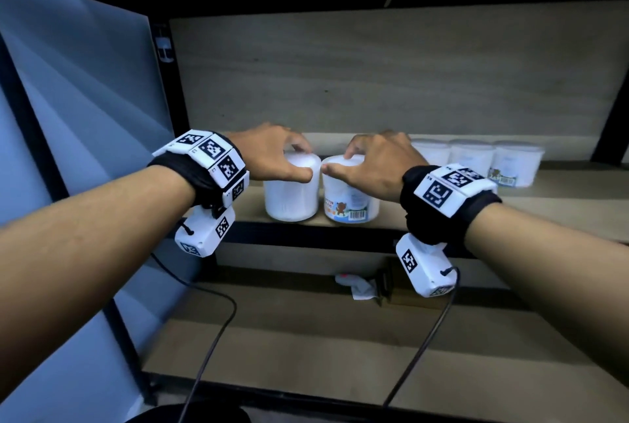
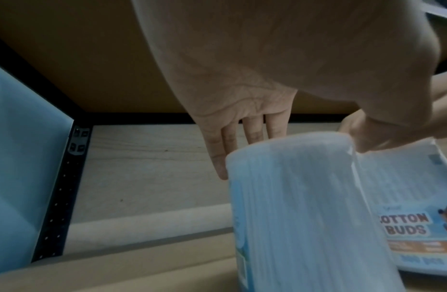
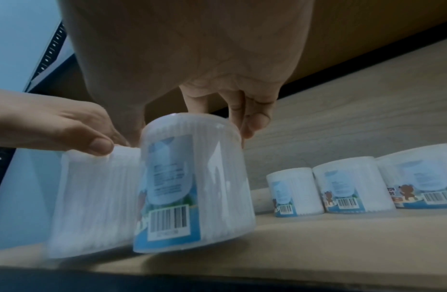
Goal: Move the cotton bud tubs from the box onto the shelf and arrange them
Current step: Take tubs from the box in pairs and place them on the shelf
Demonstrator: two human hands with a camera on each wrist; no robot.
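Two white cotton bud tubs stand side by side, touching, near the front edge of the wooden shelf (image 1: 561, 204). My left hand (image 1: 303, 160) grips the plain-sided left tub (image 1: 291, 194) from above by its lid, thumb in front and fingers behind. My right hand (image 1: 340, 160) grips the right tub (image 1: 350, 198), which shows a bear label and barcode, the same way. In the left wrist view my left hand (image 2: 292, 142) holds its tub (image 2: 305, 207). In the right wrist view my right hand (image 3: 192, 122) holds a tub (image 3: 192, 187) that looks slightly tilted. The box is out of view.
Three more tubs (image 1: 471, 157) stand in a row at the back right of the shelf, also seen as a row of tubs (image 3: 352, 189) in the right wrist view. A grey panel (image 1: 68, 116) and black upright (image 1: 177, 99) bound the left side. A white crumpled item (image 1: 360, 286) lies on the lower shelf.
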